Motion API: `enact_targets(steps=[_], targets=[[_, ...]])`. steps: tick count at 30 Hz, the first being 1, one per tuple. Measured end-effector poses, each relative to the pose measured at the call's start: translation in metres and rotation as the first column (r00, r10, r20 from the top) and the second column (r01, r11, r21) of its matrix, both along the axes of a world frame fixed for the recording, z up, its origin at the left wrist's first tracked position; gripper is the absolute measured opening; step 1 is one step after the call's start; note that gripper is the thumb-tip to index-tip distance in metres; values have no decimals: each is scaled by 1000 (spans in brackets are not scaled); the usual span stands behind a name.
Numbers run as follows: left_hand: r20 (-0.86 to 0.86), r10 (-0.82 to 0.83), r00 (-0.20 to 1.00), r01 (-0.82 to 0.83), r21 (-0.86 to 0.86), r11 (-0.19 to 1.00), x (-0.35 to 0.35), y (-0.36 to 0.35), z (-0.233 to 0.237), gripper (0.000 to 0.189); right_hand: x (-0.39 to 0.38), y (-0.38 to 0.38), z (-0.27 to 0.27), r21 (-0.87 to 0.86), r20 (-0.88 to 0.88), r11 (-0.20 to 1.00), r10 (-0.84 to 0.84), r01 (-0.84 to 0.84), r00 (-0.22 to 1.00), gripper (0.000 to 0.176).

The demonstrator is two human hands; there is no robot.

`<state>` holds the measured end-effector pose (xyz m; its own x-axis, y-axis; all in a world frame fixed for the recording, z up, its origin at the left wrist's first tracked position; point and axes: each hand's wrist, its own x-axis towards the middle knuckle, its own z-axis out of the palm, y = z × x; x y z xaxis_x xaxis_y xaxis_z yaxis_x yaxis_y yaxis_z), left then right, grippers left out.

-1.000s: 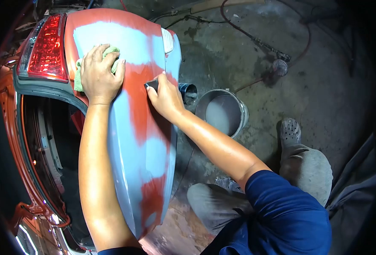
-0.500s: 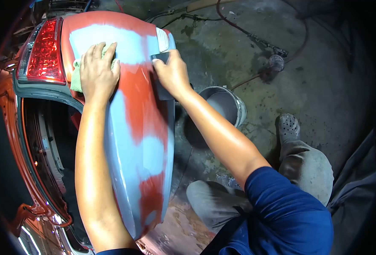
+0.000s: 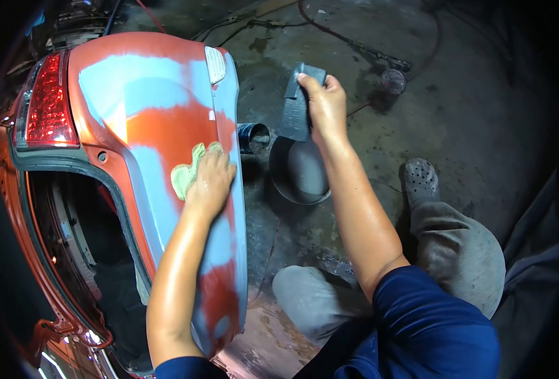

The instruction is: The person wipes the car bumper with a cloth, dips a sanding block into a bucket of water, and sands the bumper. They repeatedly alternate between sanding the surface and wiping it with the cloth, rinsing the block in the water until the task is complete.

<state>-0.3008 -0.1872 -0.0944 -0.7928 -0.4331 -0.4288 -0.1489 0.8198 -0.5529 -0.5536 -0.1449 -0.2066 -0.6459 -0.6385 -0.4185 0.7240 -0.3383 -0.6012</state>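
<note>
While left hand [image 3: 211,180] holds cloth [image 3: 183,177] lower on panel [image 3: 147,95], right hand [image 3: 327,107] grips sandpaper [image 3: 295,117], now lifted over bucket [image 3: 304,174]

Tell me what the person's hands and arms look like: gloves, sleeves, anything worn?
No gloves: the left hand and right hand are bare, with no ring, watch or band showing. Both forearms are uncovered to above the elbow. The right sleeve and left sleeve are short, dark blue cloth.

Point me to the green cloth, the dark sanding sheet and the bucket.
green cloth [image 3: 182,178], head view, its exposed left edge.
sanding sheet [image 3: 294,120], head view, its hanging lower half.
bucket [image 3: 304,174], head view, its inner wall.
</note>
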Motion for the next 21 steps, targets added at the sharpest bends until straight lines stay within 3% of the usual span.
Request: enact_targets(steps=[2,3,6,10,11,12,13,14,15,16,18,20,21], targets=[[218,-112,969,115,-1,993,17,38,6,22,-18,9,1,15,-44,1000,27,-27,999,24],[238,-111,965,94,82,992,31,48,6,19,-24,11,5,2,-40,999,36,-35,999,24],[331,35,943,-143,308,940,27,67,24,17,-25,-2,3,-25,21,997,80,-80,997,23],[162,109,981,-163,365,917,-49,32,83,15,-9,-43,-6,-60,177,998,40,-30,983,20],[96,176,980,-197,303,932,-89,14,117,22,-2,-58,-9,-69,217,998,6,10,976,19],[-103,52,993,-39,130,991,-116,-1,142,23,2,-72,-12,-72,259,996,-33,53,965,18],[-168,71,983,-66,38,997,-124,-30,163,36,3,-85,-18,-41,283,997,-57,71,957,16],[-202,150,968,-167,-67,984,-132,-60,187,42,0,-94,-23,-15,332,995,-84,95,940,16],[-195,60,979,-91,-152,984,-133,-93,209,45,-2,-101,-28,15,379,993,-113,116,918,16],[-228,75,971,-129,-230,965,-128,-120,229,47,-3,-106,-31,43,422,990,-141,136,896,16],[-240,72,968,-135,-257,957,-111,-161,252,42,-11,-104,-25,47,422,998,-66,51,904,20],[-203,25,979,-84,-285,955,-83,-180,245,44,-16,-103,-25,17,356,997,64,-75,932,24],[-265,-32,964,-50,-298,953,-75,-181,235,46,-20,-102,-27,14,243,987,153,-161,958,31]])
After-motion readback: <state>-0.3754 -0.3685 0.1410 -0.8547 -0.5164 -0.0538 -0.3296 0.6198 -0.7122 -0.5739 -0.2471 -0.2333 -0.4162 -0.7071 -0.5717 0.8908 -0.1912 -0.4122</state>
